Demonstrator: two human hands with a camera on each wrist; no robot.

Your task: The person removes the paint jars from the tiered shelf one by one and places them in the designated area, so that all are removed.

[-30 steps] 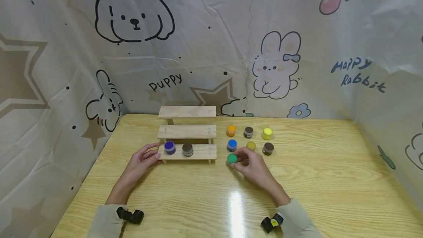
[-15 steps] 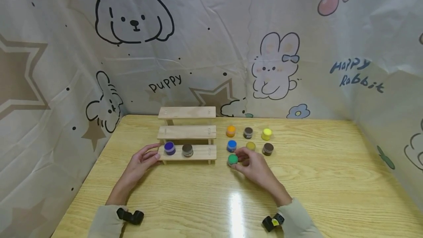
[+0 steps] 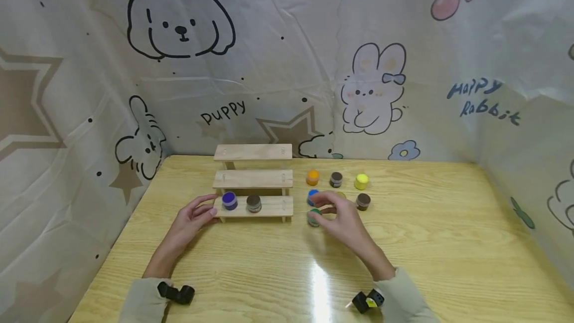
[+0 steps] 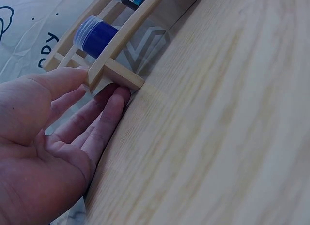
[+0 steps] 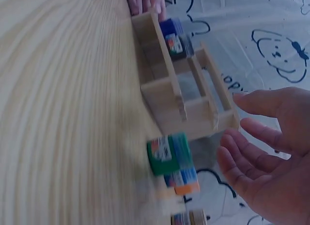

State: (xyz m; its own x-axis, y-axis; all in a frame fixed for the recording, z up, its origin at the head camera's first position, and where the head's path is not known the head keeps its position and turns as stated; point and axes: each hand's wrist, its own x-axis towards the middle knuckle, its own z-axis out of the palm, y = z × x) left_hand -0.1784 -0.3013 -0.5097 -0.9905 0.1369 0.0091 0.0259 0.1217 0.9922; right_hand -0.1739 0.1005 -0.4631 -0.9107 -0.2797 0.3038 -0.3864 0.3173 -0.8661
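Note:
A three-tier wooden step shelf (image 3: 252,179) stands left of centre. My left hand (image 3: 190,223) holds its lower left end, thumb on the board's edge and fingers beneath, as the left wrist view shows (image 4: 53,123). On the bottom step sit a purple paint jar (image 3: 229,201) and a dark brown paint jar (image 3: 253,204). My right hand (image 3: 344,219) hovers by a green paint jar (image 3: 312,221) on the table. In the right wrist view, its fingers are spread, apart from the green jar (image 5: 167,153). A blue paint jar (image 3: 311,199) is partly hidden behind this hand.
Behind the right hand stand more paint jars: orange (image 3: 312,178), dark (image 3: 336,180), yellow (image 3: 361,182) and brown (image 3: 363,202). An ochre jar is mostly covered by the hand. A cartoon-print cloth (image 3: 287,64) rises along the table's (image 3: 251,273) back and sides.
My right hand has let go of the green jar and lifted slightly, fingers spread wider, now covering part of the blue jar. The left hand stays on the shelf.

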